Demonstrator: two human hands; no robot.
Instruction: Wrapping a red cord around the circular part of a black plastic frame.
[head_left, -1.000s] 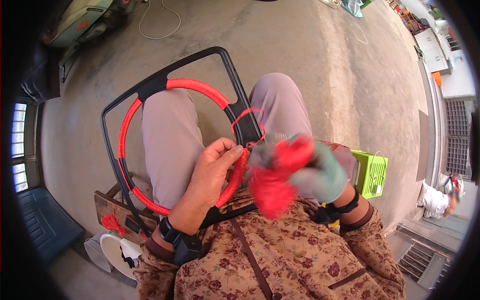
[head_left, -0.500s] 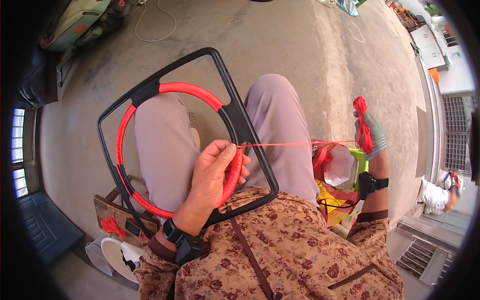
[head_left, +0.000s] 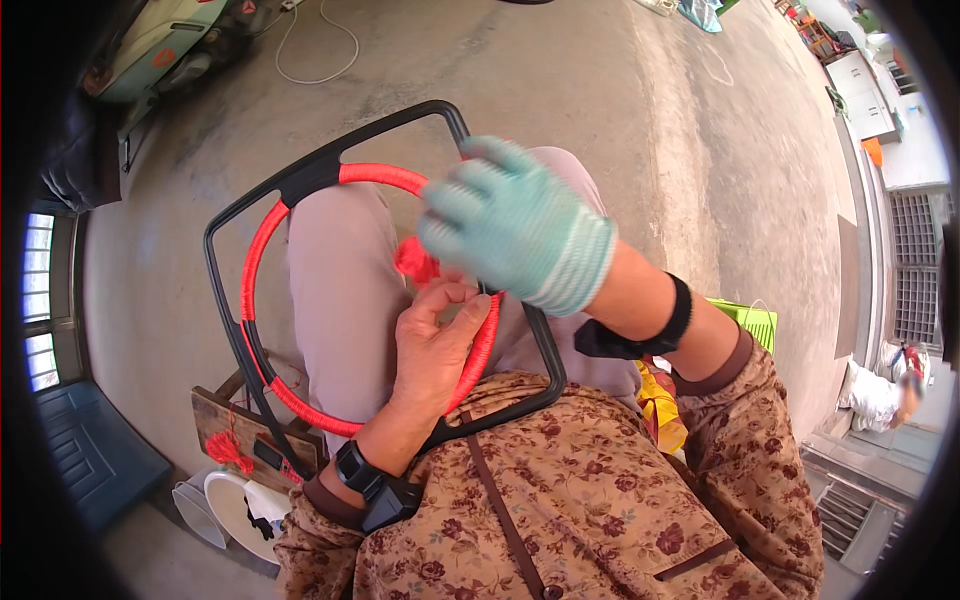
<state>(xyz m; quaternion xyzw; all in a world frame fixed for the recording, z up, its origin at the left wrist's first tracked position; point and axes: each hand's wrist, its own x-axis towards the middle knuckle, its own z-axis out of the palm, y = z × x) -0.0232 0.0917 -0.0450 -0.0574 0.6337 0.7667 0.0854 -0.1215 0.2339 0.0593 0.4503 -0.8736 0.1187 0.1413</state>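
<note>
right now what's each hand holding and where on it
The bare left hand grips the red-wrapped ring at its right side. The gloved right hand is at a red cord bundle; its grip is hidden.

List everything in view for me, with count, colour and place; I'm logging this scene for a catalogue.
frame: 1, black, roughly square, lying across the lap
ring: 1, wrapped in red cord, set inside the frame
cord bundle: 1, red, between the two hands
wooden stool: 1, brown, lower left, with red cord scraps on it
bucket: 1, white, below the stool
crate: 1, lime green, at the right
bag: 1, yellow, beside the right elbow
cable: 1, white, on the concrete floor at the top
left hand: bare, fingers pinching the ring's right side
right hand: pale green glove, over the cord bundle
</note>
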